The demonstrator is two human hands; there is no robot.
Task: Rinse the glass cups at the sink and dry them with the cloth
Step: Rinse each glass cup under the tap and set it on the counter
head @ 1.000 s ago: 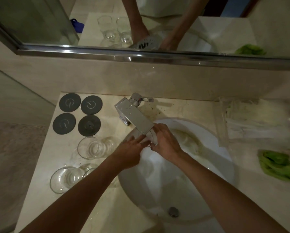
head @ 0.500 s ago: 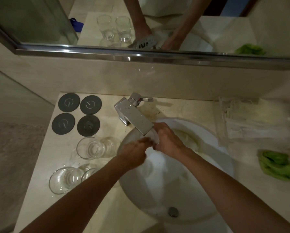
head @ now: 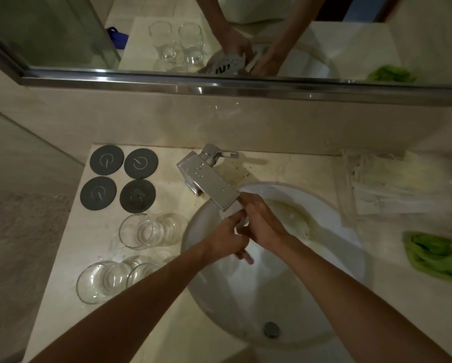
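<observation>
Sink [head: 345, 258]: white bowl, my two hands in it under the tap [head: 211, 183]; drain [head: 271, 329] at the near side, yellowish stain on the far wall.
Cup in hand [head: 242, 218]: barely seen, a bit of clear glass between my hands just below the spout.
Right hand [head: 263, 222]: fingers curled round that cup.
Left hand [head: 227, 238]: fingertips pinch at the cup's near side.
Cups [head: 151, 230]: upright on the counter [head: 172, 334] left of the sink; I cannot count them surely.
Coasters [head: 122, 178]: four dark discs behind the cups.
Cloth [head: 437, 255]: green, crumpled, right of the sink.
Room: mirror [head: 246, 35] above a beige wall.
</observation>
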